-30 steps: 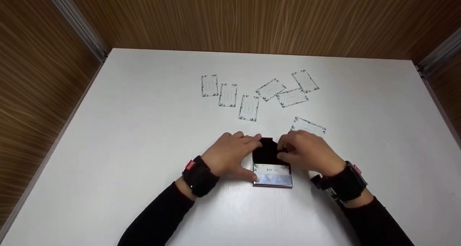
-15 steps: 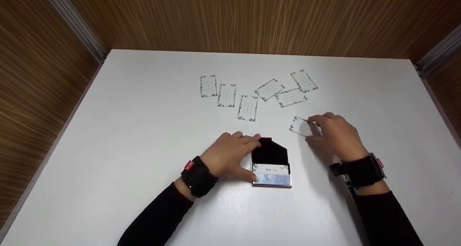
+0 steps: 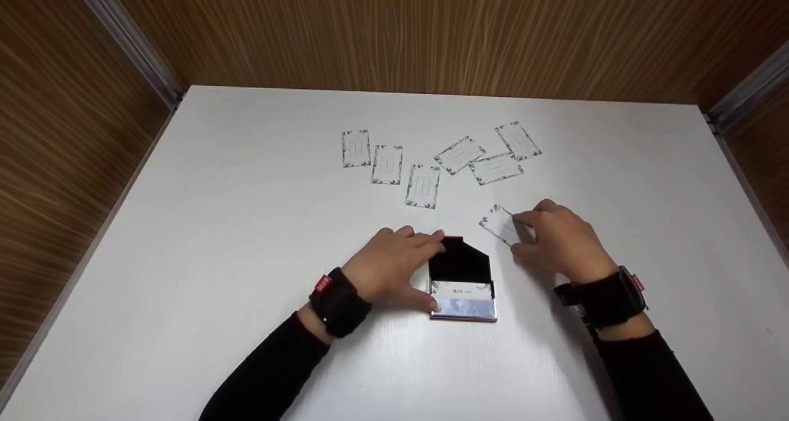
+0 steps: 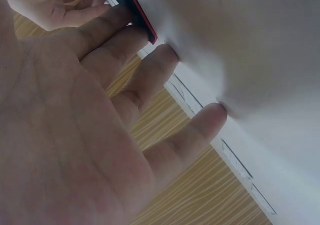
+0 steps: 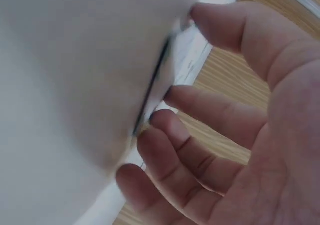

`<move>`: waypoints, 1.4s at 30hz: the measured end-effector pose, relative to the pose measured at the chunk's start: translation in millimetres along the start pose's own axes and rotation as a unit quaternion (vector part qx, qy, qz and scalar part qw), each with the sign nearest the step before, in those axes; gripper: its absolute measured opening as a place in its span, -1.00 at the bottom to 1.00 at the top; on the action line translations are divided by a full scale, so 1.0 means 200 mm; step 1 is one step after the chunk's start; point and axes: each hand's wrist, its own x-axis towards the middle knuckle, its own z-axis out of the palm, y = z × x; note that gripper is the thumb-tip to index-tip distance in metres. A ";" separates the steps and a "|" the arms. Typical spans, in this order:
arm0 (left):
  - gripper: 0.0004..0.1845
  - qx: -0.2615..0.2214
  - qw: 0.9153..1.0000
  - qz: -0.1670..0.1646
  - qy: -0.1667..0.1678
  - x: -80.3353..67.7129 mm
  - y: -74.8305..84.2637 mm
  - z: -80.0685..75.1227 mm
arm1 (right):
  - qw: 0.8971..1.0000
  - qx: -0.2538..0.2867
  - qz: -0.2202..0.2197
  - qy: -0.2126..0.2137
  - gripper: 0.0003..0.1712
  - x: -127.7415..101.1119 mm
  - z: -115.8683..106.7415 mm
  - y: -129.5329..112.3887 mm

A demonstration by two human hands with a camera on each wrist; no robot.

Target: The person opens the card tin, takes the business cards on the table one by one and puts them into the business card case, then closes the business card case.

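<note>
A card [image 3: 502, 225], pinched in the right hand [image 3: 558, 242], has been drawn toward the case [image 3: 463, 282], steadied by flat left fingers [image 3: 425, 241].

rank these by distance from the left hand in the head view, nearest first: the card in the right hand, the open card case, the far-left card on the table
1. open card case: touching the left hand, on its right.
2. card in the right hand: farther right, beyond the case, pinched by the right hand.
3. far-left card: at the back of the table, left end of the row.
</note>
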 end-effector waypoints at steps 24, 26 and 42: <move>-0.02 0.020 1.000 0.004 -0.001 0.00 -0.01 0.00 | 0.992 -0.038 -0.088 0.087 -0.54 0.02 0.01 -0.04; -0.03 0.018 1.000 0.005 -0.001 0.00 -0.01 0.00 | 0.992 -0.036 -0.086 0.088 -0.51 0.01 0.01 -0.02; -0.03 0.020 1.000 0.007 -0.003 0.01 -0.01 -0.01 | 0.984 0.071 -0.092 0.134 -0.89 0.02 -0.03 -0.08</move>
